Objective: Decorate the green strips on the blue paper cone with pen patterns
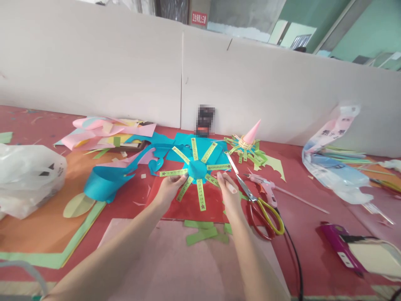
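Note:
A blue paper cone craft [197, 169] faces me in the middle, with several light-green printed strips spreading from it like rays. My left hand [171, 188] is closed on its left side, thumb on top near the base of a strip. At the lower right, my right hand [230, 190] has its fingers closed at the outer end of another strip. Just right of that hand lie scissors [255, 200] with one red and one yellow handle, blades apart. A pink glue gun [265, 187] rests beyond them.
A similar pink cone craft [249, 136] stands at the back right. Blue curled paper [105, 182], coloured scraps [103, 131] and a white plastic bag [29, 179] lie left. Green strips [200, 234] lie in front. At right are a purple power strip [341, 246] and a black cord [294, 251].

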{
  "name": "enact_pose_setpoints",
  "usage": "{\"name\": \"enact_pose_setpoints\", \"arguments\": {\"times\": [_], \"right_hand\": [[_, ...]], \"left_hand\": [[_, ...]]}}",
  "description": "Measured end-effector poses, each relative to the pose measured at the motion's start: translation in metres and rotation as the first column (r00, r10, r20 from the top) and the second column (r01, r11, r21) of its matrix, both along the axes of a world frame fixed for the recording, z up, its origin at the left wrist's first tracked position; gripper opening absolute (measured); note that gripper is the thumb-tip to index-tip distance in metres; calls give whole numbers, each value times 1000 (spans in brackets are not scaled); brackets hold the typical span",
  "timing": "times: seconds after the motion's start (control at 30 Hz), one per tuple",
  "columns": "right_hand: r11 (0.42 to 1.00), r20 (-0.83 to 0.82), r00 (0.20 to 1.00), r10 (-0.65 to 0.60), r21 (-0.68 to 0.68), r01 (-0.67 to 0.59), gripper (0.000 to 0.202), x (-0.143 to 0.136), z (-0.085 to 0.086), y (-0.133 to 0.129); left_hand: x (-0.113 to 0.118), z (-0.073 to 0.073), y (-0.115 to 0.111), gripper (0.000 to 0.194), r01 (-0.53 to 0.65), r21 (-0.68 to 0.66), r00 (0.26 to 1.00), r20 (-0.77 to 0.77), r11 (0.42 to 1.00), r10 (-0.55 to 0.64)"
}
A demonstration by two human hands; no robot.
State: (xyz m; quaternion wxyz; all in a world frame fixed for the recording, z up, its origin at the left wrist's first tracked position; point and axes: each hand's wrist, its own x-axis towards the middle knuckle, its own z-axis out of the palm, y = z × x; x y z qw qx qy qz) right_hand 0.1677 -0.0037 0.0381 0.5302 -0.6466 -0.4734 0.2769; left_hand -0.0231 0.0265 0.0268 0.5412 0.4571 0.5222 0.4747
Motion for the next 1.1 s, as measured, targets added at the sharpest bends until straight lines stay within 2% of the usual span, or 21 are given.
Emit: {"name": "enact_pose_setpoints", "arguments": {"times": [0.2, 0.47, 0.67, 0.77, 0.83, 0.9, 1.1], "right_hand": [[990, -18, 990, 142, -21, -143, 30, 1, -2, 2], [992, -73, 990, 123, 10, -122, 38, 3, -8, 5], [986, -136, 978, 160, 66, -152, 41, 6, 10, 20], [975, -164, 967, 197, 140, -175, 34, 11, 21, 35], [980, -110, 981, 157, 143, -141, 30, 15, 23, 47], [995, 13, 998, 69, 70, -70, 34, 17, 20, 59], [998, 161, 985, 70, -5, -70, 22, 17, -1, 92]], "left_hand": [[0, 3, 2, 37, 19, 10, 990, -141, 1000, -18], [-1, 2, 4, 28, 32, 61, 974, -227, 998, -18], [-2, -1, 4, 29, 54, 133, 977, -213, 990, -25], [-4, -2, 4, 30, 54, 153, 975, -220, 987, -19], [-4, -2, 4, 30, 56, 156, 976, -218, 986, -21], [-5, -3, 5, 30, 66, 155, 976, -215, 986, -31], [-8, -5, 8, 29, 71, 163, 968, -251, 984, -28]]}}
